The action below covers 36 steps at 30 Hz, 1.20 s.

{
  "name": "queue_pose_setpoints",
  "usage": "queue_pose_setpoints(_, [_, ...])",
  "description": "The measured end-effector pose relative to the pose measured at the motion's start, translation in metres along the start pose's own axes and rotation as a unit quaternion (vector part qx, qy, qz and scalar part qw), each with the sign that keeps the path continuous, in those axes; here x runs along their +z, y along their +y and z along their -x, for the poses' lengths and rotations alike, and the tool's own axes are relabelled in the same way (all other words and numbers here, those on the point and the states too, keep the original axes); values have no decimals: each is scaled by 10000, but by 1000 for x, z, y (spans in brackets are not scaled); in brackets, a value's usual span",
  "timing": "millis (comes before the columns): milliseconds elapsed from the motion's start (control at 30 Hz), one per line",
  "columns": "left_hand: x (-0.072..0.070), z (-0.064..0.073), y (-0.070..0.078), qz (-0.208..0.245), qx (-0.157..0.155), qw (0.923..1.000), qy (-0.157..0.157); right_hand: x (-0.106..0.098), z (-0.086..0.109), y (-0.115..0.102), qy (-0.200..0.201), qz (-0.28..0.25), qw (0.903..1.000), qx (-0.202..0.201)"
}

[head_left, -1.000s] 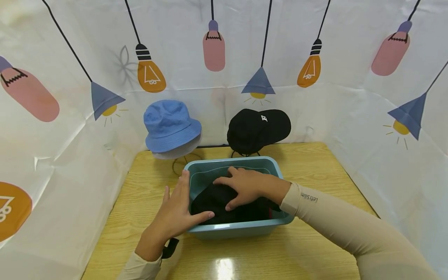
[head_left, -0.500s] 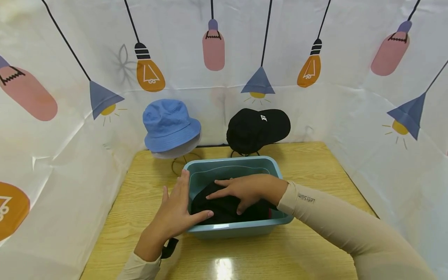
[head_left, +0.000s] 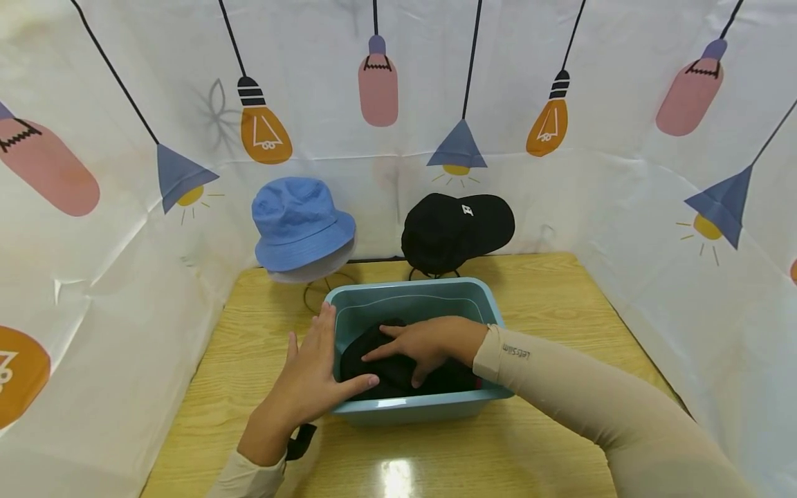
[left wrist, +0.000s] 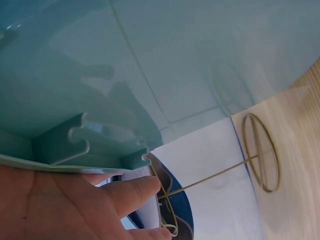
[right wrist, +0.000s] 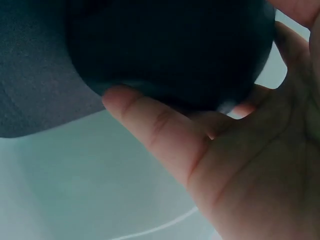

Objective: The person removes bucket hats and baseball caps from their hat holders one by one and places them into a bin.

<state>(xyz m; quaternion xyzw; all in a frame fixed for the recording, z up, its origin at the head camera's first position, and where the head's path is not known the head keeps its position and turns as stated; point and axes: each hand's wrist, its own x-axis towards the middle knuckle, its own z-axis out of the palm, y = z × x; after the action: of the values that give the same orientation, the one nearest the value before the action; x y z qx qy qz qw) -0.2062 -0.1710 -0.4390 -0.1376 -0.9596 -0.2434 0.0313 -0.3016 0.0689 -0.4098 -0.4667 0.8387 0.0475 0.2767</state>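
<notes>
A pale blue-green plastic bin [head_left: 411,411] stands mid-table, with black headwear lying in it. My right hand [head_left: 432,342] reaches down inside, its fingers and thumb spread around a black cap [head_left: 392,377]. In the right wrist view, the fingers [right wrist: 155,125] bend around the edge of the cap's dark curved part [right wrist: 170,50]; a greyer fabric surface [right wrist: 35,95] shows beside it. My left hand [head_left: 311,377] rests with straight fingers along the bin's left rim, the thumb stretched over the near left corner. The left wrist view shows its palm against the bin edge.
Behind the bin, a blue bucket hat [head_left: 301,221] sits on a wire stand [left wrist: 262,155] at the left. A black baseball cap [head_left: 436,232] with a white mark sits on another stand at the right. White printed sheeting [head_left: 398,187] encloses the wooden table [head_left: 560,311].
My right hand has moved down and toward the near left in the bin, its fingers closing in around the black cap. The left hand has stayed at the rim.
</notes>
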Motion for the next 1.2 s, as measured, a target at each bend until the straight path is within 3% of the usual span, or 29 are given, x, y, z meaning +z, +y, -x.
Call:
queue_pose_setpoints(533, [-1, 2, 2, 10, -21, 10000, 8, 16, -25, 4, -190, -70, 9997, 107])
queue_pose_setpoints(1200, [0, 0, 0, -168, 102, 9998, 57, 33, -45, -11, -326, 511, 9958, 689])
